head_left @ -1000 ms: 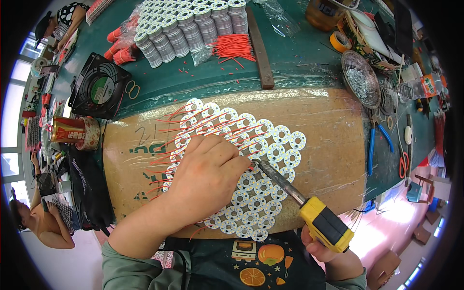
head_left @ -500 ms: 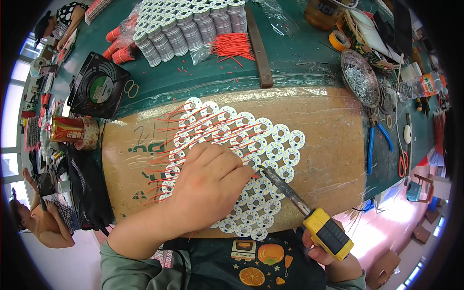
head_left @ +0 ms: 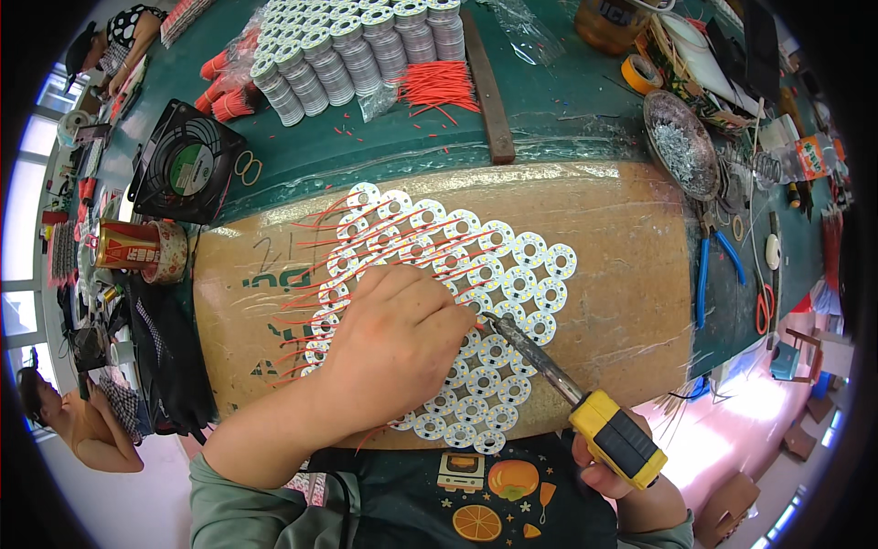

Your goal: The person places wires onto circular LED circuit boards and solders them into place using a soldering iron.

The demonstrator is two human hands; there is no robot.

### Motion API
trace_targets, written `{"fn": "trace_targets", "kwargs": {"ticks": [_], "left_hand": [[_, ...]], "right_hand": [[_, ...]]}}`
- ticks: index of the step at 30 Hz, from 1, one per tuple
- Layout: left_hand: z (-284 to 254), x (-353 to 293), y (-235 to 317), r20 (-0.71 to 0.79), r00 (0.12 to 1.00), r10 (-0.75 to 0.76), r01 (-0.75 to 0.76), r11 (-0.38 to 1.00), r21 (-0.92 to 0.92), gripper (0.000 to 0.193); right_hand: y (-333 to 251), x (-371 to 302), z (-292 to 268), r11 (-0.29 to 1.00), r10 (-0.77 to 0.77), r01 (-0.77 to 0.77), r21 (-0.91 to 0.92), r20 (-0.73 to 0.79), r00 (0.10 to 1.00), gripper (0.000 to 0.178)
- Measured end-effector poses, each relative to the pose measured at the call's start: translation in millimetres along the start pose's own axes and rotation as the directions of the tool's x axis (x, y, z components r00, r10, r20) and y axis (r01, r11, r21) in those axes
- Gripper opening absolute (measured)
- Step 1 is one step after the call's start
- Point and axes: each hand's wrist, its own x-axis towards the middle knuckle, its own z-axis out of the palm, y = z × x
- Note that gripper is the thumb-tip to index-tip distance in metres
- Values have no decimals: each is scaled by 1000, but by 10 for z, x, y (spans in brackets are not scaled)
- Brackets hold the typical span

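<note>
Iron tip beside left fingertips, both shifted slightly over the boards

Vs one second ago: soldering iron [head_left: 604,425] sits a bit lower, tip now over a neighbouring spot in the round white boards [head_left: 508,285]; left hand [head_left: 398,343] shifted along with it. Co-worker's raised hand at far left no longer shows. Boards' layout on the brown sheet [head_left: 622,274] unchanged.

Iron points up-left, away from the wearer; long axis diagonal, handle at lower right. Tip just beside left fingertips; contact with a board can't be told.

Left: closed, thumb and index pinching a red wire [head_left: 480,327], its end peeking out. Right hand [head_left: 604,478]: wrapped around the yellow-black handle.
</note>
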Motion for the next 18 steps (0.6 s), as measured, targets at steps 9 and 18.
{"fn": "trace_targets", "kwargs": {"ticks": [9,18], "left_hand": [[-30,32,15,47,999,-11,11,1000,19,14],[-36,49,25,45,999,-20,19,1000,11,14]], "right_hand": [[-146,149,151,997,30,-18,71,-171,985,48],[38,-9,30,999,-17,16,-39,-15,1000,52]]}}
